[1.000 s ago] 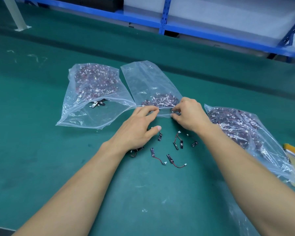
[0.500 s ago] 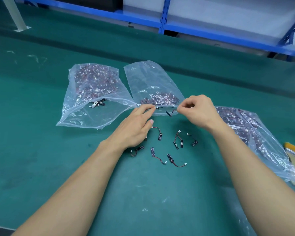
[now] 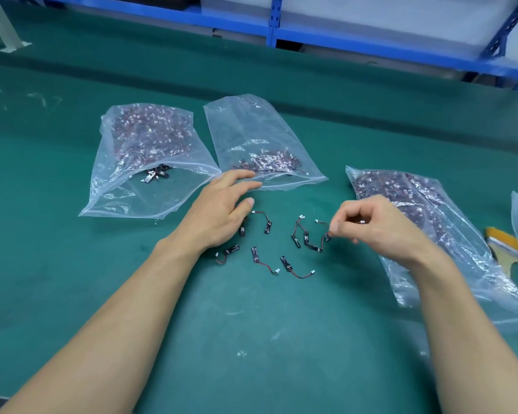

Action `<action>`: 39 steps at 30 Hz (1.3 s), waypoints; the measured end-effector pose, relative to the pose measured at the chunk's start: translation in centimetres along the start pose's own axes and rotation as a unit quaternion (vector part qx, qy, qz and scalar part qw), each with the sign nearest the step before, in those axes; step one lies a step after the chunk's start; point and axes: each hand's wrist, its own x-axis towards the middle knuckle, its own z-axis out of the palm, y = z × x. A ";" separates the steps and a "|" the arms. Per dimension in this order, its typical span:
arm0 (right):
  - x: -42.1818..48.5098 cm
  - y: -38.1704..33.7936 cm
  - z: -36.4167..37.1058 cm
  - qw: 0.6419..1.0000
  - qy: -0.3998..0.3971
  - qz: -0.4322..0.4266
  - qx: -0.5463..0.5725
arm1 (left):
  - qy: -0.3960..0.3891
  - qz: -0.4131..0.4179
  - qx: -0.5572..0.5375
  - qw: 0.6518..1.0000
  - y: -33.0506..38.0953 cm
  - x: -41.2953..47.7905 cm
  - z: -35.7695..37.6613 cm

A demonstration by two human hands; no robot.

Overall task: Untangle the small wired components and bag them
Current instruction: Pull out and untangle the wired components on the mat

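Wired components (image 3: pixel 287 262): lay scattered loose on the green table (image 3: pixel 102 294) between the two hands, one of them pinched by its wire. Left hand (image 3: pixel 219 216): stretched palm down with straight, spread fingers, held nothing, fingertips at the mouth of the middle bag (image 3: pixel 260 135); right hand (image 3: pixel 377 228): hovered just above the table with fingers curled, thumb and forefinger nipping that one component. Around them: lay a left bag (image 3: pixel 144 162) and a right bag (image 3: pixel 431 216), both packed with parts, a brush (image 3: pixel 503 243) past the right bag, blue shelving (image 3: pixel 275 25) behind the table.
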 end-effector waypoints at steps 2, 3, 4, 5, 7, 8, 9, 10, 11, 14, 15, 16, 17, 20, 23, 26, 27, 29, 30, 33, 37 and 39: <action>-0.6 0.4 0.2 1.000 -0.003 0.012 -0.014 | 0.006 -0.004 0.000 1.000 0.0 -0.1 -0.1; -0.7 0.6 0.3 1.000 -0.001 0.015 -0.026 | 0.010 -0.005 -0.002 1.000 0.0 -0.1 -0.1; -0.8 0.8 0.4 0.999 0.001 0.018 -0.039 | 0.014 -0.005 -0.004 1.000 -0.1 -0.1 -0.1; -0.9 1.0 0.5 0.999 0.002 0.020 -0.049 | 0.019 -0.004 -0.006 1.000 -0.1 -0.1 -0.1; -1.1 1.5 0.6 0.998 -0.004 0.029 -0.059 | 0.026 -0.003 -0.005 1.000 -0.1 -0.2 -0.1; -1.2 1.7 0.6 0.997 -0.012 0.034 -0.064 | 0.029 -0.003 -0.003 1.000 -0.1 -0.2 0.0; -1.3 1.9 0.5 0.997 -0.020 0.039 -0.067 | 0.031 -0.004 -0.001 1.000 -0.1 -0.2 0.0; -1.4 2.2 0.5 0.996 -0.029 0.043 -0.067 | 0.032 -0.004 0.002 0.999 -0.1 -0.2 0.0; -1.6 2.4 0.4 0.997 -0.034 0.044 -0.062 | 0.033 -0.004 0.004 0.999 -0.1 -0.2 0.1; -2.0 2.9 -0.2 0.998 -0.027 0.046 -0.031 | 0.035 0.001 0.007 0.999 -0.1 -0.2 0.0; -2.1 2.9 -0.4 0.999 -0.023 0.045 -0.009 | 0.037 0.001 0.007 0.999 0.0 -0.2 0.0; -2.2 3.0 -0.5 0.999 -0.019 0.046 0.022 | 0.040 0.002 0.007 0.999 0.0 -0.1 0.0; -2.2 3.1 -0.6 0.997 -0.011 0.049 0.058 | 0.042 0.003 0.006 0.999 0.0 -0.1 -0.1; -2.1 3.4 -1.0 0.985 -0.002 0.055 0.166 | 0.042 0.002 0.003 0.999 0.1 -0.1 0.0; -2.5 3.4 -1.2 0.981 -0.044 0.048 0.183 | 0.041 0.001 0.003 0.999 0.1 -0.1 0.0; -2.8 3.7 -1.1 0.989 -0.074 0.051 0.120 | 0.042 0.002 0.002 0.999 0.0 -0.1 0.1; -2.9 3.8 -1.0 0.989 -0.085 0.058 0.104 | 0.043 0.002 0.001 0.999 0.0 -0.1 0.1; -3.0 3.9 -0.9 0.989 -0.108 0.066 0.073 | 0.044 0.001 0.001 0.999 0.0 -0.1 0.0; -3.0 3.9 -1.0 0.989 -0.116 0.065 0.060 | 0.044 0.001 0.001 0.999 0.0 -0.1 0.0; -3.1 3.8 -1.2 0.991 -0.108 0.049 0.060 | 0.044 0.004 0.000 0.999 0.1 -0.2 0.0; -2.6 3.9 -0.9 0.993 -0.003 0.036 0.108 | 0.048 -0.003 -0.005 0.999 -0.1 -0.1 0.1; -2.0 4.3 -0.3 0.990 0.075 0.047 0.113 | 0.056 -0.010 -0.005 0.998 -0.3 -0.1 0.1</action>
